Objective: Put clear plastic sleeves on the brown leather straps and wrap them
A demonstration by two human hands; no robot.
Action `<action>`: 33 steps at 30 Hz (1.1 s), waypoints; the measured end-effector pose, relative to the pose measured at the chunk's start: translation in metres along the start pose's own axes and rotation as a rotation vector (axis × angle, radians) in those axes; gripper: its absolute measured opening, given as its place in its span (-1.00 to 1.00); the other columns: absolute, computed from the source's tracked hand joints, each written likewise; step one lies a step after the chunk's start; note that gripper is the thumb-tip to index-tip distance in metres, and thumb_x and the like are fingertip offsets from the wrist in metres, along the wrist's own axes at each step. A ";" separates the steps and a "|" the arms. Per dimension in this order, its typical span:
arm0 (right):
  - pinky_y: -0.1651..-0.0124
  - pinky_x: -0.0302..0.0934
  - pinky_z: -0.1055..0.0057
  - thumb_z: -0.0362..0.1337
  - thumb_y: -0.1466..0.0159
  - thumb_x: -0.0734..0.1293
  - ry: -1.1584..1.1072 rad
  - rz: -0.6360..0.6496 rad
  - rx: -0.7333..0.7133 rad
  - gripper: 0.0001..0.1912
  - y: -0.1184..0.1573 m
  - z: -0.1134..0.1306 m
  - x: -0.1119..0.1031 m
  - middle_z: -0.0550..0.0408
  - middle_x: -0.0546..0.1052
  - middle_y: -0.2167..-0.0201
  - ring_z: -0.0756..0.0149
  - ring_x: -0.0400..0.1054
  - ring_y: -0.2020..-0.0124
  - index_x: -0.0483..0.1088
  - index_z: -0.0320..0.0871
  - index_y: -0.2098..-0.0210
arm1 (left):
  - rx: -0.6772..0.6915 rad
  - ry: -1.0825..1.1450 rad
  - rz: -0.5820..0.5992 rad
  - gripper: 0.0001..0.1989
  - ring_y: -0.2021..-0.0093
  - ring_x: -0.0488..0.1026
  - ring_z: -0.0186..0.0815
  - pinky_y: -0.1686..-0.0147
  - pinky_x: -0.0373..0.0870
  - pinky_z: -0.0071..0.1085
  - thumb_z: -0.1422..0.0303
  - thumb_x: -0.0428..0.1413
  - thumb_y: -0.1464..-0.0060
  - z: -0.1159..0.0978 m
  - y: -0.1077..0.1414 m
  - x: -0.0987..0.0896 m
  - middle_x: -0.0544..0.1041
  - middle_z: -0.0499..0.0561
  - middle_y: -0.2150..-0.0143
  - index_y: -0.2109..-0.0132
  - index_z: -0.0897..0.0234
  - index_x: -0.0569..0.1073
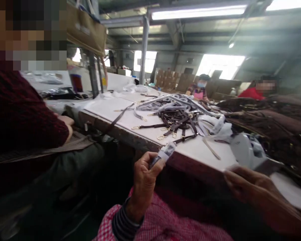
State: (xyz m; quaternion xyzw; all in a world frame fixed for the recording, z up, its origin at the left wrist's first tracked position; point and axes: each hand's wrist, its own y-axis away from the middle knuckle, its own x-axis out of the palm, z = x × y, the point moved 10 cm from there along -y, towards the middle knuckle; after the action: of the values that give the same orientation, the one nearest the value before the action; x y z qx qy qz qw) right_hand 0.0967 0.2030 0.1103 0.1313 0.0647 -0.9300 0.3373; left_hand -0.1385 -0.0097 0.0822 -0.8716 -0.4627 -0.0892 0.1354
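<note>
My left hand [144, 177] is closed around a dark strap end wrapped in whitish plastic [167, 151], held upright just off the table's front edge. Further right, my right hand [258, 189] is blurred, its fingers drawn together at the edge of the table. Something pale shows at those fingertips, too smeared to name. Beyond my left hand lies a tangled pile of dark straps [175, 120] with gold-coloured clasps. A white dispenser-like object [243, 150] stands close to my right hand.
The white tabletop [102, 108] has a worn front edge. Crumpled clear wrapping [215, 125] and a flat beige strip [212, 149] lie on it. Dark brown goods [273, 117] are heaped at right. A person in a dark red sleeve [27, 113] sits close at left; two others are farther back.
</note>
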 end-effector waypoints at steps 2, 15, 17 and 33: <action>0.57 0.02 0.41 0.11 -0.21 0.49 -0.101 0.177 0.029 -0.58 0.000 0.005 0.043 0.11 0.35 0.55 0.41 0.11 0.58 0.45 -0.11 0.45 | 0.006 -0.044 0.018 -0.73 0.37 0.29 -0.40 0.38 0.16 -0.47 0.17 0.30 -0.09 -0.001 0.001 0.007 0.43 -0.10 0.40 0.25 0.31 0.53; 0.62 -0.05 0.56 0.04 -0.27 0.46 -0.431 0.425 -0.023 -0.57 -0.015 0.032 0.168 0.19 0.40 0.56 0.56 0.08 0.65 0.39 -0.20 0.42 | 0.155 -0.431 -0.067 -0.79 0.27 0.48 -0.25 0.23 0.39 -0.40 0.21 0.27 -0.11 -0.013 0.005 0.004 0.54 0.04 0.24 0.24 0.27 0.54; 0.62 -0.06 0.56 0.07 -0.24 0.48 -0.436 0.421 -0.006 -0.54 -0.017 0.028 0.171 0.19 0.40 0.57 0.57 0.07 0.66 0.39 -0.20 0.43 | 0.184 -0.465 -0.086 -0.82 0.24 0.50 -0.22 0.18 0.40 -0.37 0.24 0.27 -0.10 -0.017 0.006 0.003 0.55 0.06 0.23 0.25 0.26 0.55; 0.65 -0.18 0.54 -0.01 -0.24 0.50 -0.610 0.373 0.023 -0.53 -0.020 0.015 0.192 0.28 0.26 0.70 0.58 -0.03 0.70 0.28 -0.17 0.53 | 0.092 -0.337 -0.021 -0.78 0.32 0.48 -0.28 0.31 0.39 -0.42 0.19 0.23 -0.16 -0.016 0.011 0.000 0.54 0.01 0.29 0.21 0.26 0.52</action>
State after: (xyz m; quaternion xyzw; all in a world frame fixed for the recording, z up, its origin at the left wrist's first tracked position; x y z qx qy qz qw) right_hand -0.0615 0.0978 0.0703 -0.1388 -0.0744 -0.8494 0.5037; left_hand -0.1301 -0.0207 0.0953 -0.8622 -0.4916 0.0780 0.0944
